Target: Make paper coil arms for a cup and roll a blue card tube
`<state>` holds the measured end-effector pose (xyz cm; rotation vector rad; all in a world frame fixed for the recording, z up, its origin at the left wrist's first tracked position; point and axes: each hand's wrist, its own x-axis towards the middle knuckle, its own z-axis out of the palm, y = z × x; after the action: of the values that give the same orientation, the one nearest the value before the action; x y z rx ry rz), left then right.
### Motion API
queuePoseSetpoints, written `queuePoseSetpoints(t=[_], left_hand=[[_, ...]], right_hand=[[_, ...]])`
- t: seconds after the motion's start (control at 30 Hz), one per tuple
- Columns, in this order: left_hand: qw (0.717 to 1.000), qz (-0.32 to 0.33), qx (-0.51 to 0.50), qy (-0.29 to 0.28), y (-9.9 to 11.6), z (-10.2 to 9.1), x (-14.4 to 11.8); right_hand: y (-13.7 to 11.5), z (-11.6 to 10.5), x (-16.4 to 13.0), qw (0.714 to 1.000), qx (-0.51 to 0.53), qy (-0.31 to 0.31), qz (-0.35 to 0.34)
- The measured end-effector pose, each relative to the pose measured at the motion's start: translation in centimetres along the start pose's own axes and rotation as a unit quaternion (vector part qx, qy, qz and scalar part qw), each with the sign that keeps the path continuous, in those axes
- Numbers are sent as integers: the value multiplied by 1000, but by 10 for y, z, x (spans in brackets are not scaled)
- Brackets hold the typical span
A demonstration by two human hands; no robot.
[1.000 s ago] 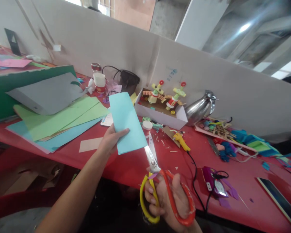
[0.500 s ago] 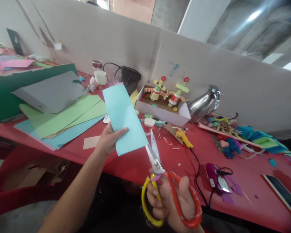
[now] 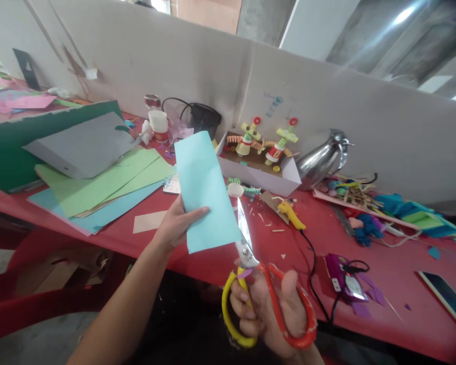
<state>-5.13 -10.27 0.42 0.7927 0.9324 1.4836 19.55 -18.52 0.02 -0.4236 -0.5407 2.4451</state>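
- Left hand (image 3: pixel 180 223) raised above the near edge of the red table (image 3: pixel 383 284), fingers pinched on the lower left part of a light blue sheet of paper (image 3: pixel 207 190), thumb lying across its face.
- Paper held upright and tilted a little to the right, its top edge curling, its lower right corner at the blades.
- Right hand (image 3: pixel 268 314) low and near, right of the left hand, fingers curled through the loops of a pair of scissors (image 3: pixel 258 284), one loop yellow, the other red-orange.
- Scissor blades pointing up and away, slightly parted, running along the right edge of the paper; whether actually biting into it, cannot tell.
- Far left on the table: a loose pile of green sheets (image 3: pixel 106 180) over blue ones, with a grey sheet (image 3: pixel 79 144) on top and a dark green board (image 3: pixel 3 152) behind.
- Behind the paper, by the wall: a black bag (image 3: pixel 203 119) and a white cup (image 3: pixel 158 121).
- Right of the paper, farther off: a shallow white box (image 3: pixel 258 170) with small craft figures inside, then a shiny metal jug (image 3: pixel 321 159) just beside it.
- Between box and right hand: a yellow glue gun (image 3: pixel 292 215) with a black cord trailing toward the near edge, small scraps scattered around.
- Far right: a purple packet (image 3: pixel 344 276), a heap of coloured craft bits (image 3: pixel 365 213), and a dark flat phone (image 3: pixel 444 301) at the table's near right corner.
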Motion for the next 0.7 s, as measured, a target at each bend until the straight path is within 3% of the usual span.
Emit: queuePoseSetpoints(t=[0.2, 0.47, 0.7], left_hand=[[1000, -7, 9, 10, 3, -6, -4], [999, -37, 1, -6, 2, 5, -16], [999, -51, 3, 0, 5, 3, -22]], right_hand=[[1, -1, -7, 1000, -8, 1, -2], [0, 2, 3, 1000, -14, 5, -3], [-2, 0, -2, 1000, -23, -6, -7]])
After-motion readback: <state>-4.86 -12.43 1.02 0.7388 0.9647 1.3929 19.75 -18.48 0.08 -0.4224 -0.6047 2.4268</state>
